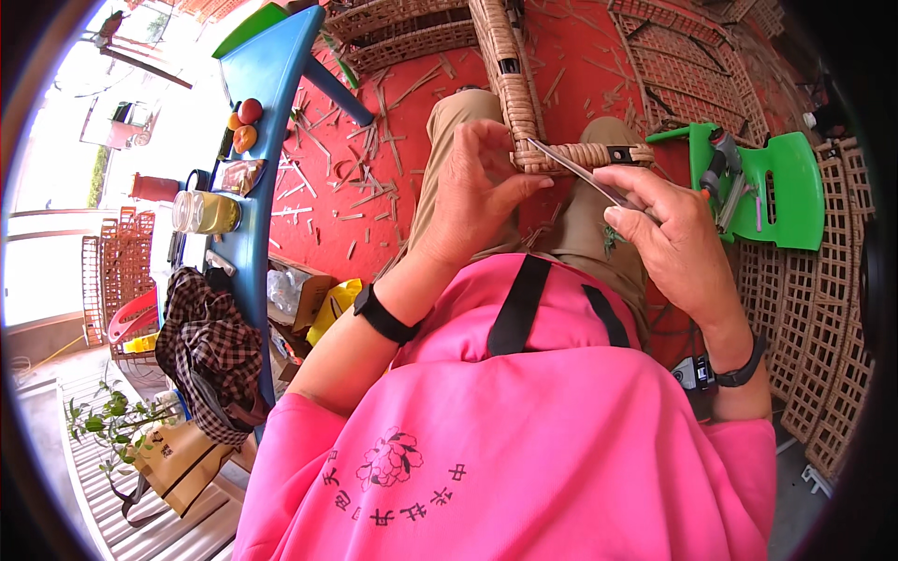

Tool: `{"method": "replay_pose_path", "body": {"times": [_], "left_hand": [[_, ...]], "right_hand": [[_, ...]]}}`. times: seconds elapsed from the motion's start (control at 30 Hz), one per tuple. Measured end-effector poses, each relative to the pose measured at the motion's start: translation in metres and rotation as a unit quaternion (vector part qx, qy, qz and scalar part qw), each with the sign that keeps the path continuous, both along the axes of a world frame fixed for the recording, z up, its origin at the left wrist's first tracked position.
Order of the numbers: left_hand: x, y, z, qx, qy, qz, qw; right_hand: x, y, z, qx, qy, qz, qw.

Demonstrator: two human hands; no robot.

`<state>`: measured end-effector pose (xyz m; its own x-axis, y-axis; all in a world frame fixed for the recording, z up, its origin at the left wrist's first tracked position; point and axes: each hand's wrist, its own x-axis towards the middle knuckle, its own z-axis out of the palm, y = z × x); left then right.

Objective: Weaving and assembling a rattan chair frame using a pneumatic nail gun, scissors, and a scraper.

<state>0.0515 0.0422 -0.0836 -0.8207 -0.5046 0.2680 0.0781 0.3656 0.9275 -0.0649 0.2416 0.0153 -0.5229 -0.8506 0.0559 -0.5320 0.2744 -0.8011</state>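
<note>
A woven wicker frame (510, 107) lies across my lap, with a corner wrapped in tan strips between my knees. My left hand (472, 192) curls at that corner, fingers on its far side and thumb along the near side. In my right hand (669, 238) is a slim pointed metal blade (575, 170), gripped between thumb and fingers; its handle is hidden in the palm. The blade's tip points left and rests over the wrapped corner, near the left fingers. A small dark fitting (619, 154) shows on the right bar of the frame.
At left stands a blue table (271, 103) with fruit, a glass jar (220, 213) and a checked cloth (213, 346). A green chair (790, 192) at right carries a power tool (718, 164). Wicker panels (692, 61) and strip offcuts lie on the red floor (393, 112).
</note>
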Motion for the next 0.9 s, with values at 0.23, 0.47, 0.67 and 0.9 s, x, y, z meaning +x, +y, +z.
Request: {"method": "replay_pose_path", "body": {"times": [0.23, 0.47, 0.67, 0.9], "left_hand": [[-0.010, -0.006, -0.008, 0.017, 0.041, -0.010, 0.999], [-0.012, -0.007, -0.006, 0.021, 0.046, -0.005, 0.999], [-0.012, -0.004, -0.003, 0.030, 0.042, 0.001, 0.999], [-0.016, 0.006, -0.008, 0.058, 0.063, 0.030, 0.996]], "right_hand": [[0.000, -0.003, -0.004, -0.019, 0.013, -0.009, 1.000], [0.000, -0.004, 0.001, 0.024, -0.042, -0.025, 0.999], [0.002, -0.005, 0.005, 0.029, -0.037, -0.032, 0.998], [0.006, -0.007, 0.013, 0.067, -0.034, -0.045, 0.996]]}}
